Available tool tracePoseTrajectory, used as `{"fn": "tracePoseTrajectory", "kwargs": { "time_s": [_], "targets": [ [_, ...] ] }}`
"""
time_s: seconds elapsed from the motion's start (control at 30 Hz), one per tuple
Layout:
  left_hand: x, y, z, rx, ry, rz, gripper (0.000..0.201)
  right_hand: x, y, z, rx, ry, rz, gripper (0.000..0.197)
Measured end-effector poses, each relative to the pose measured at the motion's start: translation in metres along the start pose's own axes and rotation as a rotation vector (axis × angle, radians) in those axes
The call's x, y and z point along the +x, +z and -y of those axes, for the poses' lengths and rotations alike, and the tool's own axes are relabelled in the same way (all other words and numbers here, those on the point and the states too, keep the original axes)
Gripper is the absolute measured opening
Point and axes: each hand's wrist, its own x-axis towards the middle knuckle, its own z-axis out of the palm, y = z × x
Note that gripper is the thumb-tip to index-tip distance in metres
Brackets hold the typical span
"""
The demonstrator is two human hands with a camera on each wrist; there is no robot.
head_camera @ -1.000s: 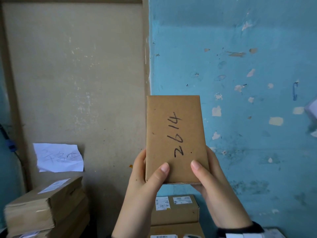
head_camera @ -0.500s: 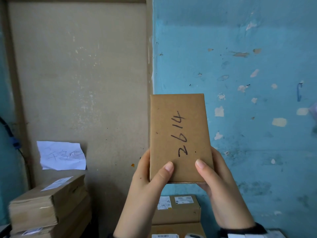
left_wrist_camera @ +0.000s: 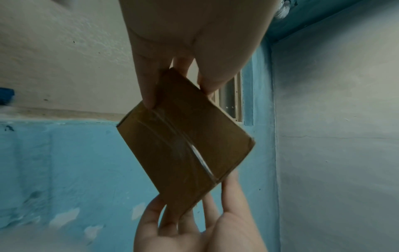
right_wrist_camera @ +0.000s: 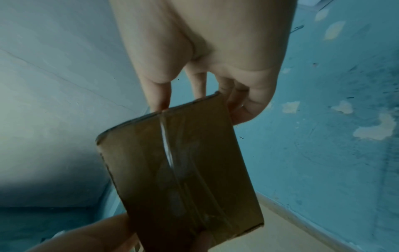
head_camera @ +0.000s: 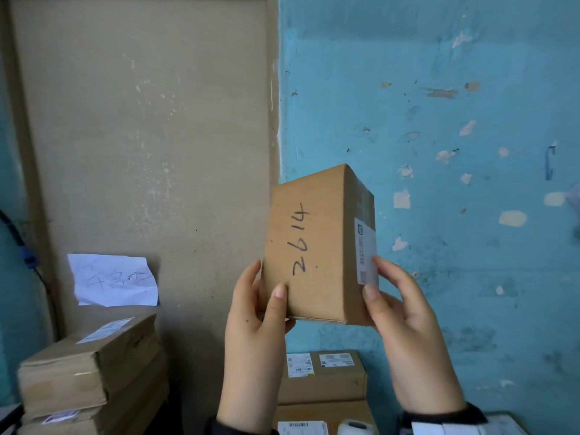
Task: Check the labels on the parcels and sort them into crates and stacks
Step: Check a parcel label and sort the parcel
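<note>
Both hands, left hand (head_camera: 257,312) and right hand (head_camera: 405,321), pinch the small brown cardboard parcel (head_camera: 317,246); turn its white printed label (head_camera: 365,251), at three o'clock, fully into view.

You hold a cardboard parcel (head_camera: 309,246) upright, marked 2614, between your left hand (head_camera: 254,315) and right hand (head_camera: 405,315), its white label (head_camera: 365,249) on the side by your right fingers. Below sit stacked boxes (head_camera: 323,375); more boxes (head_camera: 91,368) stand at left.
</note>
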Motion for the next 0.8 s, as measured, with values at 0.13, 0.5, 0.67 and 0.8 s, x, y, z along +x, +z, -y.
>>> {"fn": "tracePoseTrajectory", "kwargs": {
  "time_s": [0.13, 0.5, 0.67, 0.8],
  "targets": [
    [0.003, 0.0, 0.0, 0.042, 0.013, -0.011, 0.034, -0.001, 0.002, -0.003, 0.037, -0.005, 0.056, 0.083],
    [-0.007, -0.003, -0.002, -0.159, -0.201, 0.365, 0.095, -0.004, 0.013, 0.002, 0.232, 0.041, 0.239, 0.077],
    [-0.003, -0.007, 0.001, -0.285, -0.218, 0.376, 0.106, -0.004, 0.015, 0.002, 0.32, 0.113, 0.322, 0.083],
    [-0.006, -0.009, -0.002, -0.294, -0.209, 0.39, 0.089, -0.006, 0.013, 0.003, 0.346, 0.139, 0.341, 0.089]
  ]
}}
